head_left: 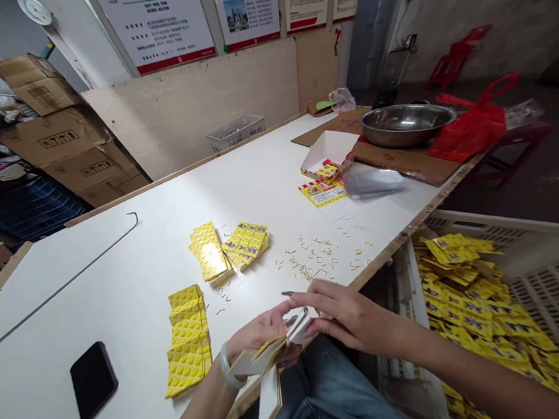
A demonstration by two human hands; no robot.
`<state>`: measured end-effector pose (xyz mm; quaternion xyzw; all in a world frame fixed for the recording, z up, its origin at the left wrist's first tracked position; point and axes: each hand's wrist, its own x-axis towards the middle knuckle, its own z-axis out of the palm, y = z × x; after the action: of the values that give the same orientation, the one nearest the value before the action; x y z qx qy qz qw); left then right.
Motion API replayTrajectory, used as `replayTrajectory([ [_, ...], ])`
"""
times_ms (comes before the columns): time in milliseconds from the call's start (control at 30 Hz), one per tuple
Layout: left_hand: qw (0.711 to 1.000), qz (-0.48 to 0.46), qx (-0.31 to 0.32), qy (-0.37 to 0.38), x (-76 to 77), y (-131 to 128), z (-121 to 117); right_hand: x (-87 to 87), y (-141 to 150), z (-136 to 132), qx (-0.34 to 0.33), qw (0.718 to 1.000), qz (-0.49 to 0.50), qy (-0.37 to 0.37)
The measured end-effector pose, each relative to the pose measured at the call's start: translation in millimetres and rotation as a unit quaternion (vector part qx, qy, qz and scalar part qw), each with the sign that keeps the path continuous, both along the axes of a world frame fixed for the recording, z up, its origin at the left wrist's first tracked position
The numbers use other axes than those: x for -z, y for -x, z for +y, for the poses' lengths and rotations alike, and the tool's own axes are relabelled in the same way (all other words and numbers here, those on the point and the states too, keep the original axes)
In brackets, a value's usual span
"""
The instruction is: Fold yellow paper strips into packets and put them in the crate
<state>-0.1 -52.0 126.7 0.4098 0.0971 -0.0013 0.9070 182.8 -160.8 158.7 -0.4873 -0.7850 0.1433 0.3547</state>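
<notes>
Over my lap at the table's edge, my left hand (265,331) is closed around a bundle of white-backed cards (270,393) with yellowish edges, fanned out below the wrist. My right hand (340,312) pinches the upper end of the same cards, its fingers meeting the left ones there. To the left on the white table lies a folded stack of yellow printed cards (188,341). Farther back are two more yellow stacks, one glossy (209,251) and one with small printed pictures (247,241). Small paper scraps (313,259) are scattered beyond my hands.
A black phone (93,381) lies at the left. Toward the back right are an open box (328,156), clear plastic sleeves (373,182), a metal basin (406,123) and a red bag (477,124). A white crate (547,245) of yellow packets stands at my right.
</notes>
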Motion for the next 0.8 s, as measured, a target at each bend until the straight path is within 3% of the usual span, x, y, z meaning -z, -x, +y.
replayTrajectory([
  [67,0.999,0.007,0.028,0.033,1.4,0,-2,0.1,-1,-2,0.013,0.999,-0.03,-0.024],
  [200,0.997,0.066,0.036,0.032,-4.8,5,4,-2.5,1,-10,-0.041,0.999,0.003,0.004],
  [300,0.994,0.097,0.046,-0.015,-2.8,13,23,2.0,2,-14,0.019,0.994,0.101,0.037],
  [367,0.997,0.071,-0.007,-0.033,5.0,17,32,9.4,3,-13,0.104,0.969,0.217,0.06],
  [433,0.994,0.024,-0.102,-0.042,14.3,20,33,18.6,6,-12,0.16,0.928,0.325,0.088],
  [533,0.982,-0.007,-0.164,-0.093,19.8,19,17,31.7,14,-9,0.166,0.895,0.396,0.12],
  [667,0.947,0.068,-0.229,-0.217,9.1,11,-8,41.5,18,-10,0.158,0.911,0.358,0.13],
  [800,0.901,0.088,-0.283,-0.318,4.8,8,-13,36.3,9,-14,0.157,0.943,0.263,0.133],
])
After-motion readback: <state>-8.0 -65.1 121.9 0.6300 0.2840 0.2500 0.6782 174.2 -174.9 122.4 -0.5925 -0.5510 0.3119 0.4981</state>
